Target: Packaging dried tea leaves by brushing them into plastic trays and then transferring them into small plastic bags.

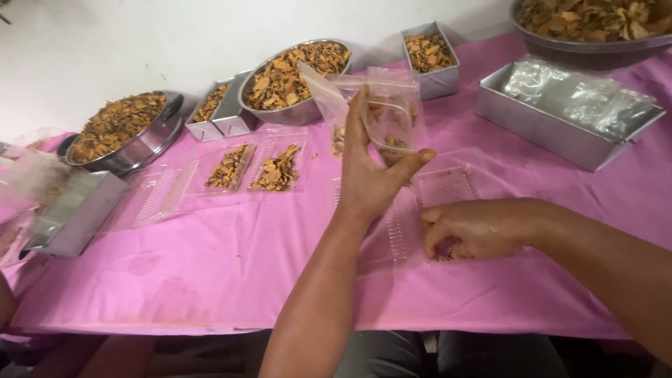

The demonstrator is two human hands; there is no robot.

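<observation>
Upright, the left hand (371, 175) pinches a clear zip bag (378, 112) mouth-up for filling; beside it, the right hand (476, 227) gathers dried chips (444, 250) from a clear tray (437, 189).

1. Stands against a plain white wall (140, 42), bare and evenly lit.
2. Wears a pink tablecloth (231, 266) over the whole table, faintly stained near the front edge.
3. Hangs down over that front edge, with dark shadow below.
4. Falls soft and diffuse, casting only weak shadows on the wall behind the table.
5. Shows neither window nor lamp.
</observation>
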